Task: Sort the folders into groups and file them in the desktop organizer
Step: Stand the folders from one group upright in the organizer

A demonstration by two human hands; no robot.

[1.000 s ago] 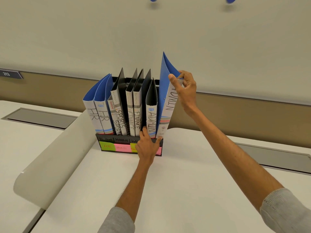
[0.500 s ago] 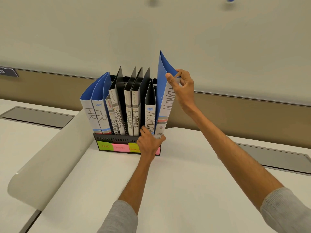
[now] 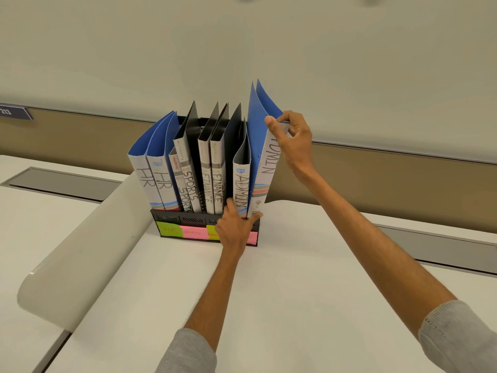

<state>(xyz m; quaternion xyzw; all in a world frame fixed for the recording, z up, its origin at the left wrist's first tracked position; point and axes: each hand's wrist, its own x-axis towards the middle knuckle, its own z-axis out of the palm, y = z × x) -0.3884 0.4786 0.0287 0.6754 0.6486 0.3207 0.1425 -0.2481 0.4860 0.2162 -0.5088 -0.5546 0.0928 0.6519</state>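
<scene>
- Little has moved: the blue ADMIN folder (image 3: 265, 170) stands a shade more upright than a second ago, and both hands keep the same places.
- The right hand (image 3: 291, 138) pinches the top of that folder's spine, thumb on the front face and fingers curled behind it.
- The left hand (image 3: 234, 227) lies spread over the front of the organizer (image 3: 183, 219). Its index points up beside the foot of the grey ADMIN folder (image 3: 240, 184), and its thumb reaches to the blue folder's bottom corner. It presses and steadies; it grips nothing.
- Key relation: the blue folder's long axis runs near vertical, with the top leaning right, away from the row. Its foot sits at the organizer's rightmost end, just beside the grey ADMIN folder. I cannot tell whether the foot is fully down in the slot.
- The right hand is at the top end and the left at the bottom. Judged: the top needs tipping left and down to seat the folder, while the left hand holds the neighbour back.
- Look: blue covers fanned open at the top, white spine with handwritten ADMIN and coloured stripes low down.
- Already filed, left to right: HR folders (image 3: 150, 176), SPORTS folders (image 3: 188, 184), FINANCE folders (image 3: 212, 179).
- Sticky labels (image 3: 172, 229) on the front wall name the slots, partly hidden by the left hand.
</scene>
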